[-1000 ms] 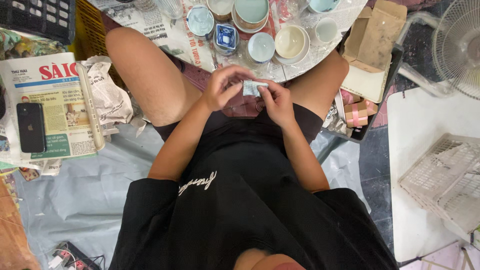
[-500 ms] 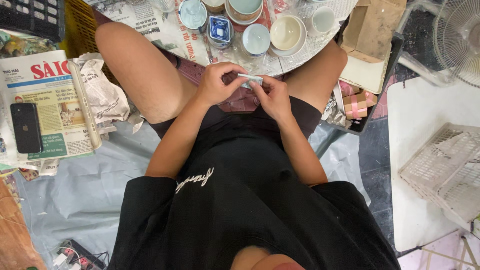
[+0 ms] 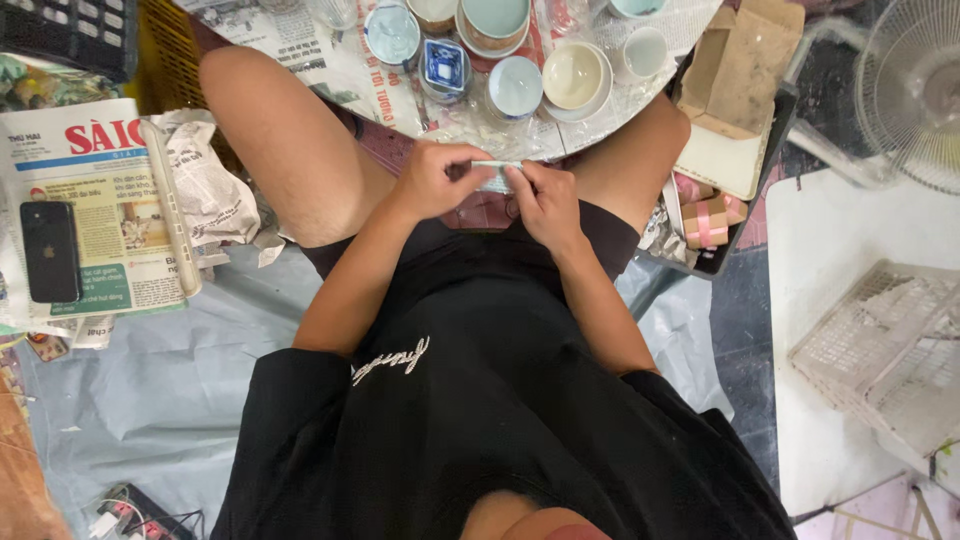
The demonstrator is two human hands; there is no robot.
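Can't really tell what the small pale piece (image 3: 497, 176) is, fingers hide most of it. Fan (image 3: 915, 85) and top bowls (image 3: 495, 20) get cropped.

The place looked like a small home workshop or packing corner for ceramics, set up on the floor rather than at a bench. A low round table (image 3: 590, 135) was spread with newspaper and crowded with glazed cups and bowls (image 3: 572, 77), pale blue and cream, with one blue-patterned cup (image 3: 443, 66) among them. Crumpled newsprint (image 3: 205, 190) and a folded newspaper (image 3: 95, 210) lay on a grey plastic sheet (image 3: 170, 390) covering the ground. Cardboard boxes (image 3: 745, 65) leaned beside the table, a white plastic basket (image 3: 885, 350) sat on a pale surface, and an electric fan (image 3: 915, 85) stood nearby.
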